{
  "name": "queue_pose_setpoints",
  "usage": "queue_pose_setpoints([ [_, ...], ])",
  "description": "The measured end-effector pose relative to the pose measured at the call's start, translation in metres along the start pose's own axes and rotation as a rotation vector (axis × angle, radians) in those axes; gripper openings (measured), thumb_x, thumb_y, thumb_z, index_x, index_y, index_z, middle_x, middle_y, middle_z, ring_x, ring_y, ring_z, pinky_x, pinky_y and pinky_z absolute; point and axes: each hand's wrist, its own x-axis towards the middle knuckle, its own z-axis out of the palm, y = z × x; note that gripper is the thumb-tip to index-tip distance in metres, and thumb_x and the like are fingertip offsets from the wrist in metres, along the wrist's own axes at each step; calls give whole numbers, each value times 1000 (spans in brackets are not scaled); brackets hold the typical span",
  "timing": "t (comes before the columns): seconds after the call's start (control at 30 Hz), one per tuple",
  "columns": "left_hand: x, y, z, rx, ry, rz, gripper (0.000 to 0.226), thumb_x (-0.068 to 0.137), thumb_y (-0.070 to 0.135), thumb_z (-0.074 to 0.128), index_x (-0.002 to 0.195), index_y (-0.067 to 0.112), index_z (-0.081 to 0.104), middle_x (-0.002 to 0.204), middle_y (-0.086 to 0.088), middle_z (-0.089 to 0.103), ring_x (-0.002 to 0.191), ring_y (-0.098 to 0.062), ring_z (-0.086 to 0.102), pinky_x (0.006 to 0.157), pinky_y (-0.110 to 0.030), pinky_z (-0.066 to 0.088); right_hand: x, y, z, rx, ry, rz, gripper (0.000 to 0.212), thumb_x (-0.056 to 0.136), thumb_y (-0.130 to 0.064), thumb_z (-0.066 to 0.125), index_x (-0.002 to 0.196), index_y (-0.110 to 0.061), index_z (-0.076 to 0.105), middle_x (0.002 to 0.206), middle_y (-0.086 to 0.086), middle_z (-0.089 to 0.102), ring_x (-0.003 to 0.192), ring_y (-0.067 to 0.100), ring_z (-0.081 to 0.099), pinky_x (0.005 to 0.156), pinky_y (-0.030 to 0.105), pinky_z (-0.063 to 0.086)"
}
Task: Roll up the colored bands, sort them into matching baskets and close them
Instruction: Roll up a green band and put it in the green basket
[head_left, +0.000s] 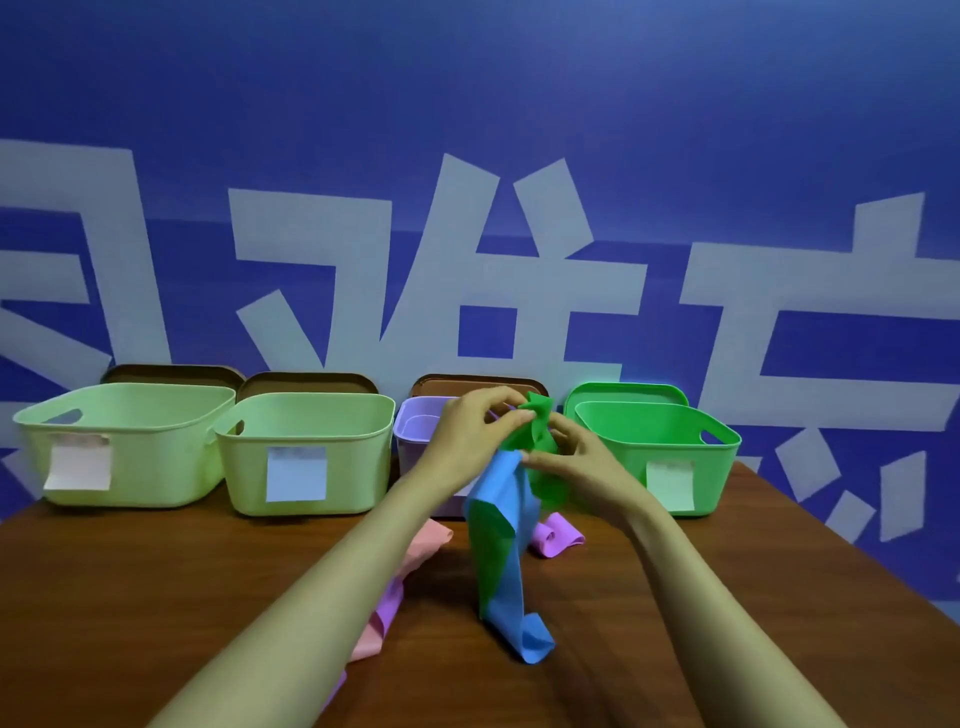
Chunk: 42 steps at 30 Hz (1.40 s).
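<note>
Left hand (467, 431) and right hand (576, 462) both pinch the bunched top of the green band (539, 413), up in the air. It hangs straight down with a blue band (514, 618), tail on the worktop (156, 597). Green basket (670, 457) is just off the right hand, so that side's nearer.

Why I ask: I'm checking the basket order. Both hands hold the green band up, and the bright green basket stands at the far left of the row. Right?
Not quite. In the head view the bright green basket stands at the far right of the row, not the left. The left hand and right hand do hold the green band up.
</note>
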Motion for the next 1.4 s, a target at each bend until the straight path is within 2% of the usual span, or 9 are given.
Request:
queue_pose_setpoints([
  [0.1,-2,-1,-3,-75,42,-74,2,87,23,67,88,24,67,80,10,65,76,-12,57,73,-32,50,-3,-8,-4,169,-119,76,38,80,-5,71,117,-12,63,115,10,68,107,24,64,97,40,49],
  [0.2,-7,-6,1,-89,20,-117,7,88,26,66,89,19,66,76,7,63,72,-14,55,70,-31,47,-4,-16,-7,204,-182,151,36,80,-17,73,113,-8,64,108,12,68,97,22,66,87,33,54],
  [0.4,-17,3,12,-155,24,-183,25,85,24,68,102,24,50,98,-2,57,89,-19,59,83,-41,54,7,-35,1,-105,190,-36,5,92,-6,59,88,-10,59,80,3,65,73,17,61,61,22,51],
  [0.5,-30,-7,20,-64,-166,-358,54,78,21,77,119,18,43,110,0,56,94,-16,58,83,-35,50,11,-47,2,65,262,-156,10,95,-9,54,88,-15,59,81,2,65,72,14,61,64,26,51],
  [0.6,-43,-21,24,35,-377,-414,36,82,15,72,115,7,62,102,-6,64,73,-11,55,67,-24,46,14,-57,-1,264,317,-244,11,97,-12,52,91,-17,59,79,1,66,65,13,63,61,29,54],
  [0.83,-55,-42,25,2,-261,-534,45,78,22,75,119,13,58,112,-8,68,104,-26,64,89,-38,52,17,-54,-8,499,334,-209,17,97,-6,48,90,-19,57,72,4,62,64,17,59,57,25,50],
  [1.0,-52,-33,25,-3,-120,-390,17,85,21,69,100,14,70,90,-16,68,76,-19,64,67,-29,46,12,-40,-6,-64,296,-23,16,94,-4,53,84,-16,58,82,4,65,73,14,62,60,23,47],
  [1.2,-23,-6,10,-398,181,-503,13,98,24,49,101,16,59,101,-10,67,93,-26,65,86,-43,54,12,-19,-13,-252,403,53,14,89,-15,66,81,-18,55,79,6,63,63,14,59,48,18,42],
  [1.4,-33,-20,8,-438,189,-643,13,99,20,45,90,13,51,85,-13,56,76,-22,52,70,-39,48,7,-1,-24,-723,422,224,41,88,-20,66,123,-4,53,113,14,61,86,22,53,70,27,38],
])
